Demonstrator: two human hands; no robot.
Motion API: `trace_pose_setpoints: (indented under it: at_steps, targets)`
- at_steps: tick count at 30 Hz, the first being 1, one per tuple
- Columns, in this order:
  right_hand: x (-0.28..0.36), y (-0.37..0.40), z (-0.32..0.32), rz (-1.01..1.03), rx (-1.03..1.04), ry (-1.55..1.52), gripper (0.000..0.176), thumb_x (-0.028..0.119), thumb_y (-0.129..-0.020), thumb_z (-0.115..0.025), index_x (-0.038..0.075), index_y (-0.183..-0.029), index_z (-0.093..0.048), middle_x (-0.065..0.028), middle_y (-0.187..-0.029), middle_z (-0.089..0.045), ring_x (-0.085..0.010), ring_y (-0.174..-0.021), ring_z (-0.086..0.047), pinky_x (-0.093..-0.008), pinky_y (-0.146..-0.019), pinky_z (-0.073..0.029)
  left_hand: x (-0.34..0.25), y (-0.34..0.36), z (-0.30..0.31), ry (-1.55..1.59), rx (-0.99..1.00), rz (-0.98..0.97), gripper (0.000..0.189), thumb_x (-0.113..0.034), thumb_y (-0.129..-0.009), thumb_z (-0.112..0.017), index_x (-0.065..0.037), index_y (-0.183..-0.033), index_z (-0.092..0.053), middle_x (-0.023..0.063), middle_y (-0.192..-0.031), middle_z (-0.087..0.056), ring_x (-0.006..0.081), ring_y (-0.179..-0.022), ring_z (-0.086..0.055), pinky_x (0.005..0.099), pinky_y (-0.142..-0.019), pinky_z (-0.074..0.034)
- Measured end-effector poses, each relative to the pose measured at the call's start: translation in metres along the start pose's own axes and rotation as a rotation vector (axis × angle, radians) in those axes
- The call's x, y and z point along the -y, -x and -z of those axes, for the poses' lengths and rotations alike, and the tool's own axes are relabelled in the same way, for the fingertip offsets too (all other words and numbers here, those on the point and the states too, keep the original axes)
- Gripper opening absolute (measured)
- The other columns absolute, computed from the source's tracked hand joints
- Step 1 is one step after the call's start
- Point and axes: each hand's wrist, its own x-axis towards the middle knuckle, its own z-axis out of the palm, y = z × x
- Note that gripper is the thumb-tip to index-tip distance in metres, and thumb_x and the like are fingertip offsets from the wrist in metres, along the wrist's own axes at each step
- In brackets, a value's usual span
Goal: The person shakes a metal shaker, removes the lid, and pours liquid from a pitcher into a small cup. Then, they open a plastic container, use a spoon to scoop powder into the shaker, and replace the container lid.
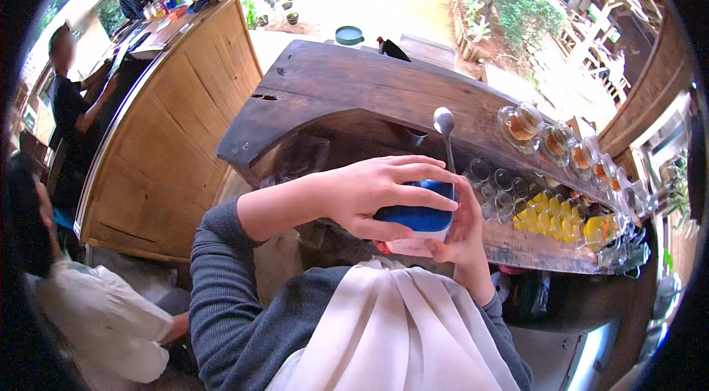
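A small container (419, 245) with a pale, pinkish body and a blue lid (415, 218) is held in front of my chest. My left hand (380, 193) lies over the lid, its fingers curved across the top and gripping the edge. Around the right side of the container wraps my right hand (467, 225). A metal spoon (444, 122) sticks up beside the right fingers, bowl upward; its lower handle is hidden, and it appears to be held in that hand. What the container holds cannot be seen.
A dark wooden counter (347, 81) stretches ahead. Glass cups with brown contents (521, 125), upturned glasses (491, 188) and several yellow-filled glasses (546, 214) stand at right. Left, people (70, 95) are near a wooden partition (173, 140); another person (111, 310) is close by.
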Motion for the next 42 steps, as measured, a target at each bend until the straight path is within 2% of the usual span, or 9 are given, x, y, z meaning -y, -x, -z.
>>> trace_pose_setpoints:
  at_steps: [16,22,24,26,28,32,34,37,42]
  targets:
    - [-0.010,-0.062,-0.052,0.094,0.270,-0.222,0.091,0.017,-0.060,-0.083,0.003,-0.135,-0.034,-0.0110,-0.128,-0.043,-0.0226,-0.119,-0.048,-0.0385,-0.094,-0.048,-0.020,0.052,0.040,-0.242,-0.183,0.111,0.051,-0.037,-0.081,-0.058,-0.007,-0.123,-0.057,0.0245,-0.136,-0.040,0.0436,-0.126,-0.038,0.0521,-0.106,-0.028]
    - [-0.014,-0.119,-0.092,0.174,0.317,-0.109,0.089,0.018,-0.059,-0.086,0.001,-0.131,-0.036,-0.0096,-0.127,-0.044,-0.0210,-0.122,-0.044,-0.0401,-0.100,-0.042,-0.035,0.100,0.066,-0.461,-0.499,0.344,0.073,-0.048,-0.074,-0.072,-0.006,-0.129,-0.047,0.0193,-0.135,-0.040,0.0292,-0.123,-0.043,0.0426,-0.101,-0.035]
    - [-0.015,-0.137,-0.111,0.176,0.335,-0.105,0.088,0.017,-0.059,-0.086,0.000,-0.130,-0.037,-0.0098,-0.126,-0.045,-0.0210,-0.121,-0.045,-0.0404,-0.099,-0.043,-0.040,0.116,0.065,-0.343,-0.804,0.614,0.073,-0.037,-0.068,-0.080,-0.010,-0.127,-0.049,0.0155,-0.129,-0.046,0.0286,-0.119,-0.048,0.0406,-0.096,-0.041]
    - [-0.020,-0.154,-0.132,0.176,0.354,-0.103,0.086,0.017,-0.060,-0.087,0.000,-0.129,-0.037,-0.0101,-0.126,-0.045,-0.0211,-0.120,-0.046,-0.0408,-0.099,-0.044,-0.030,0.139,0.062,-0.390,-0.859,0.671,0.070,-0.034,-0.070,-0.080,-0.007,-0.126,-0.047,0.0139,-0.123,-0.051,0.0233,-0.113,-0.052,0.0388,-0.091,-0.044]
    - [-0.032,-0.170,-0.155,0.170,0.387,-0.115,0.082,0.014,-0.063,-0.086,0.000,-0.126,-0.037,-0.0105,-0.124,-0.046,-0.0209,-0.118,-0.049,-0.0409,-0.098,-0.046,-0.022,0.160,0.058,-0.076,-1.134,0.685,0.064,-0.029,-0.078,-0.076,-0.002,-0.127,-0.043,0.0140,-0.117,-0.055,0.0208,-0.107,-0.056,0.0370,-0.088,-0.046]
    - [-0.063,-0.189,-0.195,0.107,0.437,-0.011,0.085,0.021,-0.061,-0.089,-0.003,-0.123,-0.035,-0.0132,-0.121,-0.047,-0.0231,-0.115,-0.051,-0.0409,-0.097,-0.048,-0.028,0.187,0.065,0.285,-1.266,0.667,0.050,-0.017,-0.088,-0.064,0.003,-0.127,-0.040,0.0135,-0.112,-0.059,0.0190,-0.099,-0.060,0.0350,-0.083,-0.051]
    - [-0.078,-0.192,-0.214,0.097,0.449,-0.022,0.089,0.029,-0.058,-0.090,-0.005,-0.121,-0.036,-0.0159,-0.121,-0.047,-0.0251,-0.114,-0.053,-0.0409,-0.093,-0.050,-0.022,0.208,0.063,0.276,-1.289,0.686,0.043,-0.016,-0.090,-0.061,0.001,-0.126,-0.045,0.0070,-0.118,-0.057,0.0134,-0.107,-0.055,0.0283,-0.097,-0.039]
    - [-0.097,-0.195,-0.232,0.156,0.457,0.062,0.091,0.035,-0.058,-0.089,-0.005,-0.120,-0.036,-0.0176,-0.122,-0.047,-0.0264,-0.113,-0.054,-0.0401,-0.087,-0.053,-0.015,0.231,0.061,0.159,-1.315,0.674,0.046,-0.017,-0.091,-0.059,0.005,-0.127,-0.039,0.0114,-0.112,-0.058,0.0171,-0.097,-0.060,0.0319,-0.080,-0.053]
    - [-0.103,-0.192,-0.243,0.137,0.431,0.130,0.097,0.046,-0.056,-0.087,-0.006,-0.121,-0.037,-0.0190,-0.121,-0.047,-0.0273,-0.111,-0.054,-0.0383,-0.082,-0.055,0.006,0.259,0.055,0.200,-1.353,0.670,0.042,-0.017,-0.092,-0.056,0.002,-0.127,-0.042,0.0063,-0.112,-0.056,0.0128,-0.104,-0.054,0.0285,-0.094,-0.042]
